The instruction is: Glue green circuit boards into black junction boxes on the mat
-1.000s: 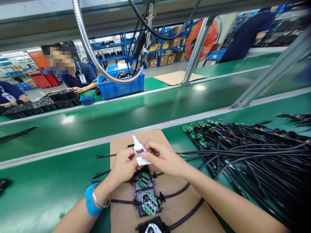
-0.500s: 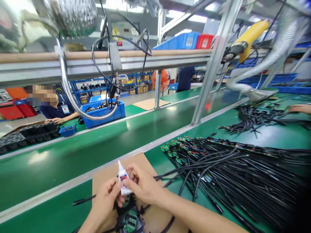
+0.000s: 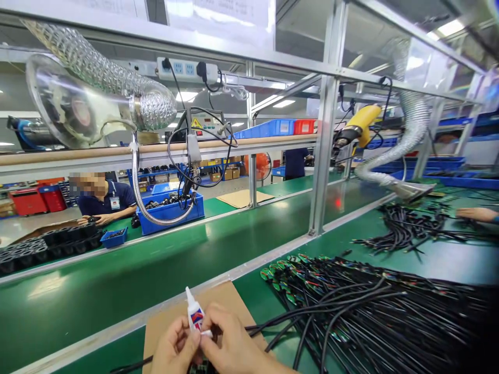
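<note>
A small white glue bottle (image 3: 193, 312) with a red and blue label points nozzle-up at the bottom of the view. My left hand (image 3: 174, 350) and my right hand (image 3: 230, 345) both pinch its lower part, fingers closed around it. They hover over a brown cardboard sheet (image 3: 230, 304) on the green bench. Only a sliver of the black parts beneath my hands shows at the frame's bottom edge.
A large heap of black cables with green round circuit boards (image 3: 370, 311) lies to the right. A green conveyor (image 3: 117, 280) runs behind. A flexible fume hose (image 3: 97, 78), a yellow tool (image 3: 356, 124), a blue bin (image 3: 169, 210), a seated co-worker (image 3: 103, 200) and another person's hand (image 3: 477, 214) are around.
The view has tilted upward, so my hands and the bottle sank to the bottom edge. The circuit-board assemblies under my hands dropped out of sight. Both hands keep their hold on the bottle.
</note>
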Motion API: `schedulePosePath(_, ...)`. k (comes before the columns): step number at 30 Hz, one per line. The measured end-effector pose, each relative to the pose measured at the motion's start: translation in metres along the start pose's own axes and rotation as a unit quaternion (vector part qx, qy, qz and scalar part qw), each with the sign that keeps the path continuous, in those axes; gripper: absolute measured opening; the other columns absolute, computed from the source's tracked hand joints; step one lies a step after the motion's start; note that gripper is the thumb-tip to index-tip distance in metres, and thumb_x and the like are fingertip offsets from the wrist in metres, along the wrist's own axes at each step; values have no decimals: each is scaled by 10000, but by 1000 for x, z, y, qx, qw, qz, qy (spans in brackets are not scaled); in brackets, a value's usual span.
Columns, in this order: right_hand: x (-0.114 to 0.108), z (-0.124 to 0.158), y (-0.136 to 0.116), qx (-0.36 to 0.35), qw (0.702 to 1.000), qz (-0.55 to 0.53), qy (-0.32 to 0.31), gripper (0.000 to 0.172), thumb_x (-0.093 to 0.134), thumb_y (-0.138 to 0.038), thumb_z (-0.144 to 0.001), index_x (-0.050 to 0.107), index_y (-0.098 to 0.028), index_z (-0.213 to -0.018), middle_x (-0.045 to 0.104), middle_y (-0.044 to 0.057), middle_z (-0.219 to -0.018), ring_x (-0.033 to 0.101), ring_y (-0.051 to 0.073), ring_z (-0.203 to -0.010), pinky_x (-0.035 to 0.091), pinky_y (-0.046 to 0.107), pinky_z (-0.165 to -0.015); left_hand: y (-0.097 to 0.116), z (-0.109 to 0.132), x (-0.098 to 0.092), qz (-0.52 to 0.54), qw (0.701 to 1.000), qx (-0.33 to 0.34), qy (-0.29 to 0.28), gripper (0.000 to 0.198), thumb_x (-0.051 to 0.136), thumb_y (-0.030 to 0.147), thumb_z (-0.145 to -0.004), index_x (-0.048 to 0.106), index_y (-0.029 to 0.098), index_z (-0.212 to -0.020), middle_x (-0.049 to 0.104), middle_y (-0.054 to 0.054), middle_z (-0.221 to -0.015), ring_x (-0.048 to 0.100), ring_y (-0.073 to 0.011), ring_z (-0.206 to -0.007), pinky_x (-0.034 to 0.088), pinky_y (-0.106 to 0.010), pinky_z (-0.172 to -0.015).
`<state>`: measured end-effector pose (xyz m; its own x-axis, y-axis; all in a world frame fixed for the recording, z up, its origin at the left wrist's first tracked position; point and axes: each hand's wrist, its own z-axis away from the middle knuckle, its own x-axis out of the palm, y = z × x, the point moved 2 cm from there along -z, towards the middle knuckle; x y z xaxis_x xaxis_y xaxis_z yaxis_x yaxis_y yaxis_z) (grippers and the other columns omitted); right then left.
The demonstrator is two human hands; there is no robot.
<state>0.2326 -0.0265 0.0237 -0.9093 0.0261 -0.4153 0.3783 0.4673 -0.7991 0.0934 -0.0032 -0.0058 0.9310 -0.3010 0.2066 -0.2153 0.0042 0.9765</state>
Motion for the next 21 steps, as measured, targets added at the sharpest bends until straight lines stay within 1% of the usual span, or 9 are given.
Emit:
schedulePosePath(2,3,0,3,35,998,-53,-4,151,586,-274,-753,487,-208,-845,541,-23,-674,515,118,-549,373,213,-476,0,-1,1,2,1000,2,1,532,757,639,-605,553,157,-706,604,-5,-605,492,-93,-465,402,-216,-489)
schedulePosePath(3,3,0,3,18,998,-55,-4,156,579,-289,-766,503,-211,-879,555,-20,-679,521,119,-541,385,218,-479,0,-1,1,10,1000,0,6,538,753,645,-605,536,161,-692,590,4,-586,482,-89,-445,389,-213,-471)
schedulePosePath(5,0,-1,1,-79,997,-1,11,159,577,-309,-766,564,-211,-891,585,7,-708,550,145,-598,430,256,-552,0,-1,1,39,999,-6,14,540,760,644,-595,527,165,-683,556,20,-556,454,-78,-417,354,-200,-434)
schedulePosePath(7,-3,-1,-2,-180,981,66,20,169,566,-313,-760,604,-206,-885,604,37,-723,557,172,-655,443,291,-609,2,0,3,74,997,-17,14,534,780,628,-580,543,162,-690,528,31,-543,427,-69,-414,336,-190,-413)
schedulePosePath(10,-7,-3,-3,-218,971,99,16,171,525,-352,-798,588,-196,-830,606,52,-700,540,175,-634,418,291,-571,7,5,10,113,993,-41,6,529,804,601,-568,577,150,-725,517,35,-560,438,-67,-440,370,-191,-431)
schedulePosePath(13,-8,-2,-3,-181,980,80,27,264,502,-411,-843,526,-198,-689,582,40,-632,527,164,-608,397,290,-567,14,12,17,129,990,-49,-4,518,777,599,-622,595,141,-781,552,17,-616,494,-78,-498,424,-202,-492)
schedulePosePath(16,-4,0,-2,-121,992,31,13,233,476,-398,-899,525,-205,-779,579,3,-595,527,134,-558,400,264,-553,19,15,19,85,996,-28,-11,531,736,619,-662,584,145,-848,575,12,-645,521,-87,-523,450,-210,-515)
schedulePosePath(18,-1,1,1,-52,998,-36,-5,189,482,-396,-915,486,-213,-867,588,-23,-592,535,121,-522,401,244,-523,18,15,16,54,998,-29,-7,564,698,653,-674,574,143,-879,572,15,-616,521,-92,-492,444,-211,-480)
schedulePosePath(21,2,-1,6,49,989,-133,-39,248,553,-429,-880,426,-220,-839,605,-31,-605,552,121,-528,397,237,-511,11,12,11,42,998,-54,-2,566,654,668,-706,570,133,-869,572,8,-587,525,-99,-454,424,-207,-430)
